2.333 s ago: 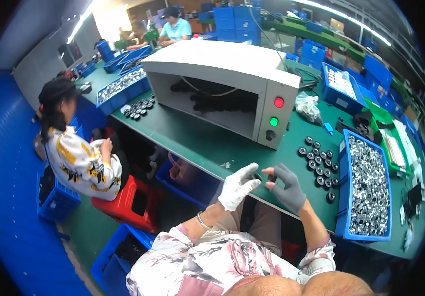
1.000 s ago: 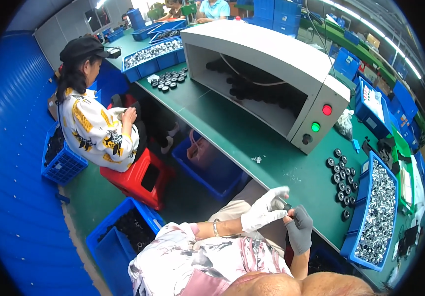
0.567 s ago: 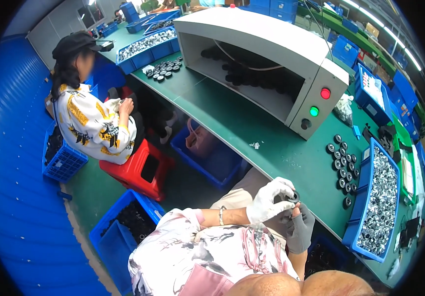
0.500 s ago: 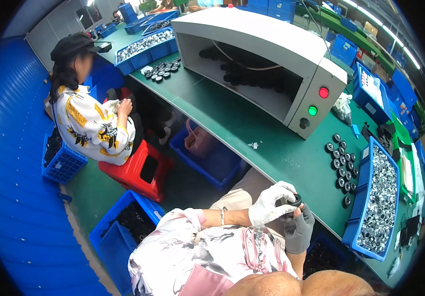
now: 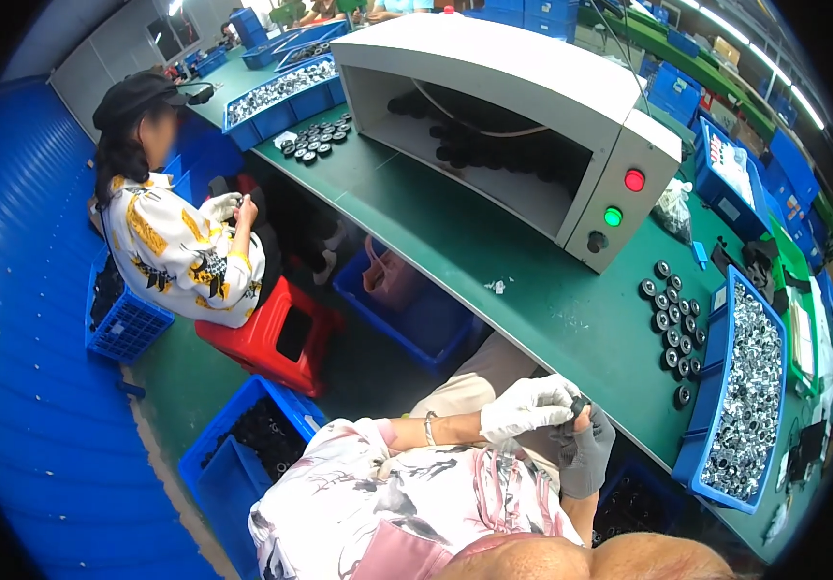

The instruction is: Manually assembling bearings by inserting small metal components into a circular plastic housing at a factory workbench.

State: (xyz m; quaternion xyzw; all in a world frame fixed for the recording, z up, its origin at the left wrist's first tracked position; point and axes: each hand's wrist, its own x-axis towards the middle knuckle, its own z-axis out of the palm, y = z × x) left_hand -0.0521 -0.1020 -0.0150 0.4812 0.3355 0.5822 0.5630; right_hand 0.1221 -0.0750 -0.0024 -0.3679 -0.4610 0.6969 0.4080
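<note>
My left hand [image 5: 526, 407], in a white glove, and my right hand [image 5: 585, 454], in a grey glove, meet over my lap just below the front edge of the green table [image 5: 494, 242]. Both pinch one small black round part [image 5: 578, 405] between the fingertips. A cluster of similar black round parts [image 5: 672, 324] lies on the table to the right of my hands. Beside that cluster stands a long blue tray [image 5: 716, 406] filled with small shiny metal pieces.
A large white machine [image 5: 523, 106] with a red and a green light fills the table's middle. Blue crates [image 5: 407, 314] stand under the table and at my left [image 5: 242, 454]. A person in a patterned shirt [image 5: 179, 246] sits on a red stool [image 5: 276, 333].
My hands came off the table edge and dropped toward my lap, closing together on the small black part. The view swung left and downward.
</note>
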